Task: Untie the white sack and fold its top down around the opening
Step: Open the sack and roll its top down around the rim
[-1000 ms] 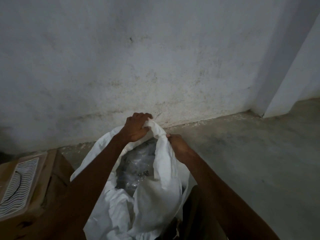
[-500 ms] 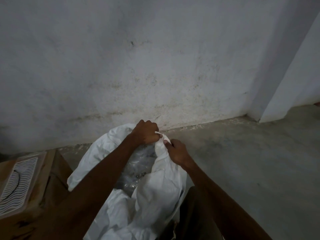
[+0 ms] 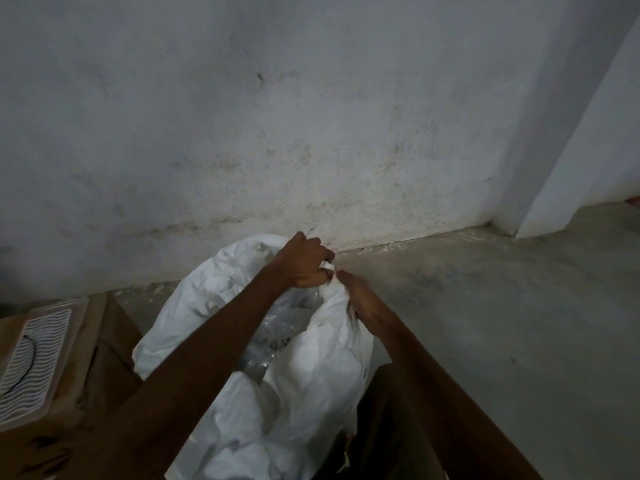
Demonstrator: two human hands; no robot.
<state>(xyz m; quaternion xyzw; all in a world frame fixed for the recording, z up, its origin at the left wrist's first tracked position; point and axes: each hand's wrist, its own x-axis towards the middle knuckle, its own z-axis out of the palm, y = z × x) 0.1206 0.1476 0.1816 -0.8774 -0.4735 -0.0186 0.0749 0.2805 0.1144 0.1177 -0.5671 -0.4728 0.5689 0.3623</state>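
White sack (image 3: pixel 311 386) open at the mouth, its top gathered in both hands, fold not yet begun.

It stands on the concrete floor (image 3: pixel 485 323) at about 6 o'clock in the view, close to the stained wall (image 3: pixel 311 133), with a cardboard box (image 3: pixel 104 341) bearing a white slotted tray (image 3: pixel 34 355) at 8 o'clock. No knot shows and clear plastic (image 3: pixel 273 334) is visible inside, so the untying looks done; no cuff is turned down around the opening, so the folding is all left. The left hand (image 3: pixel 304 265) is clenched on a bunch of the top edge, and the right hand (image 3: pixel 360 299) grasps the cloth just beside it, though motion blur makes its fingers hard to read. Since a second ago the hands have drawn together until they almost touch, bunching the raised flap into a tighter peak, and the view has tipped slightly.
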